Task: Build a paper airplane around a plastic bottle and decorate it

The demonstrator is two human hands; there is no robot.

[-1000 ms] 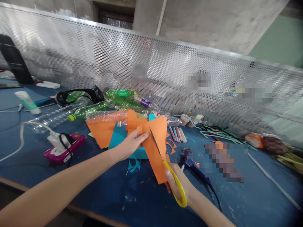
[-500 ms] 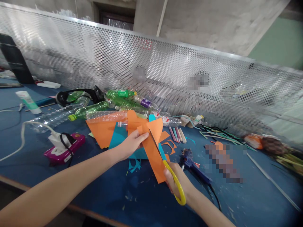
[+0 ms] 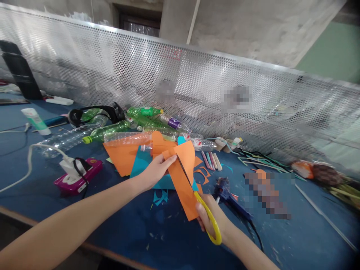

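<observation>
My left hand (image 3: 156,170) pinches the upper left edge of an orange sheet of paper (image 3: 182,191) between thumb and fingers. In my right hand (image 3: 210,212) are yellow-handled scissors (image 3: 216,228), their blades lying along a cut in the orange paper. The cut runs up toward my left thumb, with a flap of paper curling to its right. Beneath the hands lie blue paper (image 3: 140,165) and another orange sheet (image 3: 120,157). Blue paper scraps (image 3: 161,197) rest just below my left hand, and orange cut-out scraps (image 3: 203,174) lie behind the scissors.
A blue glue gun (image 3: 234,202) with a black cord lies right of my right hand. Plastic bottles (image 3: 109,131) and headphones (image 3: 97,110) pile up behind. A magenta power strip (image 3: 81,180) sits at left, a glue stick (image 3: 36,120) beyond it. A perforated metal panel (image 3: 135,63) edges the table.
The hands, paper and scissors hold almost the same pose. The scissor blades look slightly more closed along the cut, and the whole view has shifted a little.
</observation>
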